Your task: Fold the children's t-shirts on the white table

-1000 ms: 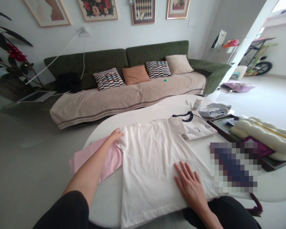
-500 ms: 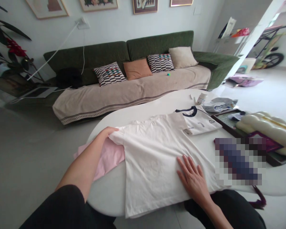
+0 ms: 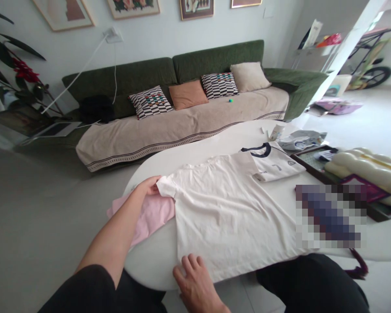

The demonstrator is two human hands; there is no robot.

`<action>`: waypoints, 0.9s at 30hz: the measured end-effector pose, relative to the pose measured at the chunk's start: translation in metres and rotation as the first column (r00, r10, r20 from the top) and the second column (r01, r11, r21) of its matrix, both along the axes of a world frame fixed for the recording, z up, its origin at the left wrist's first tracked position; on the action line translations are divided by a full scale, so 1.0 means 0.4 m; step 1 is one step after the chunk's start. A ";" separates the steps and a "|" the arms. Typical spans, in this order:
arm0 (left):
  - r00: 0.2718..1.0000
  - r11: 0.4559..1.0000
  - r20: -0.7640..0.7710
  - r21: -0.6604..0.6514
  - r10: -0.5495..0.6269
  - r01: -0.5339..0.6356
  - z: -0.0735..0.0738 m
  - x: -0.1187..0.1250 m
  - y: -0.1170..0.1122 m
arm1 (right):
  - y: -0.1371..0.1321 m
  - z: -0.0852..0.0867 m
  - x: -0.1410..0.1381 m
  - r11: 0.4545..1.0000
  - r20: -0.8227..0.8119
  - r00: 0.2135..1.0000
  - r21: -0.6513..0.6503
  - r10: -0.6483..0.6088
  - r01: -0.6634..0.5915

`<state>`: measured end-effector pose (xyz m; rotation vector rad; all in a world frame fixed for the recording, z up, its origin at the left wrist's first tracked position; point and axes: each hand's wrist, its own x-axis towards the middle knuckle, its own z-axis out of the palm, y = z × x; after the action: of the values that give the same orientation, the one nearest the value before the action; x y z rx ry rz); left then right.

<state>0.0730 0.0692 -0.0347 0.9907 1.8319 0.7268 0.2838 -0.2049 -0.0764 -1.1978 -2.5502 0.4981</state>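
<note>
A white T-shirt [image 3: 228, 208] lies spread flat on the white oval table [image 3: 195, 152]. My left hand [image 3: 148, 186] pinches the end of its left sleeve, over a pink garment [image 3: 150, 215] that hangs off the table's left edge. Down at the shirt's near left hem corner, my right hand [image 3: 193, 280] has its fingers curled on the cloth. A folded white shirt with a navy collar [image 3: 273, 163] lies just beyond the spread shirt, to the right.
A dark tray [image 3: 308, 163] with a cream wavy cushion [image 3: 368, 169] and a purple item sits at the table's right. Crumpled plastic packaging [image 3: 299, 140] lies at the far edge. A green sofa [image 3: 189, 95] with pillows stands behind. A plant [image 3: 16, 69] is at left.
My right hand left the shirt's lower middle and slid left to the near hem corner. My left hand keeps hold of the sleeve end, which now lies pulled out flat.
</note>
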 end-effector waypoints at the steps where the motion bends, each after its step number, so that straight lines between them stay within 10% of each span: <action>1: 1.000 1.000 0.006 -0.026 -0.001 0.002 0.000 -0.001 -0.002 | -0.003 -0.009 -0.007 1.000 0.017 1.000 0.008 -0.002 0.002; 9: 0.996 0.996 -0.059 -0.040 0.072 -0.074 -0.014 -0.016 0.008 | -0.020 0.074 0.139 0.999 -0.244 0.968 -0.013 -0.054 0.052; 18: 0.955 0.987 -0.260 0.112 0.142 -0.116 -0.043 -0.030 0.016 | -0.085 -0.025 0.179 0.991 -0.312 0.948 0.101 -0.055 0.091; 27: 0.996 0.997 0.055 -0.009 0.072 -0.072 -0.022 -0.065 -0.017 | -0.096 -0.023 0.155 0.994 -0.346 0.933 0.004 -0.099 0.108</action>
<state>0.0469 0.0624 -0.0436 0.8949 1.8281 0.7831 0.3456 -0.2435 -0.0856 -1.1169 -2.1784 0.5944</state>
